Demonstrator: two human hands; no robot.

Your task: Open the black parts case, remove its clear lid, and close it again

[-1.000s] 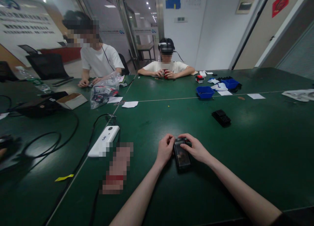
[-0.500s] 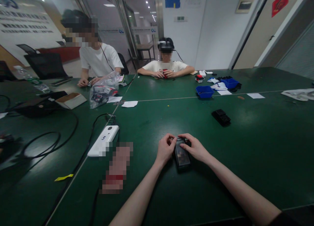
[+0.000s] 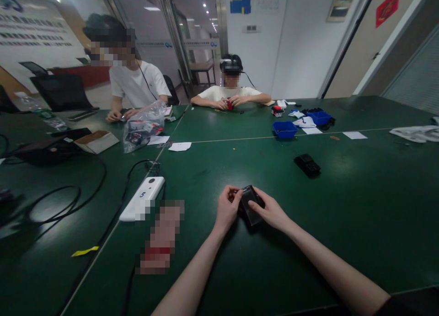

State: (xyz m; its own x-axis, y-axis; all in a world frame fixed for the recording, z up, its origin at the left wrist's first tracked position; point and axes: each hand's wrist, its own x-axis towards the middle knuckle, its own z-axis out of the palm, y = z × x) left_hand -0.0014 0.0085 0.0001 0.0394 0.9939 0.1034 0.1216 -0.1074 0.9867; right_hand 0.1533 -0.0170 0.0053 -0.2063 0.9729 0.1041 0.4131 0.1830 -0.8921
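Observation:
Between my hands is a small black rectangular box (image 3: 248,196) with a smooth, slightly shiny face. It is tilted on the green table, its top end leaning to the left. My right hand (image 3: 270,210) wraps its right side, thumb lying across the face. At the upper left edge, my left hand (image 3: 227,210) has its fingers curled and pinched against the box. Whether those fingers hold some small part there is hidden. A second black object (image 3: 307,165), blocky in shape, lies farther off to the right.
Left of my arms lie a white power bank (image 3: 142,199) marked 5, a blurred-out pinkish item (image 3: 164,236), black cables and a yellow strip (image 3: 85,251). A blue tray (image 3: 285,130) stands farther back. Two people in white shirts sit across the green table (image 3: 343,224), hands busy.
The box has turned and tilted, its top end moving up and left. My right hand has shifted from its top end to around its side. The view has moved slightly.

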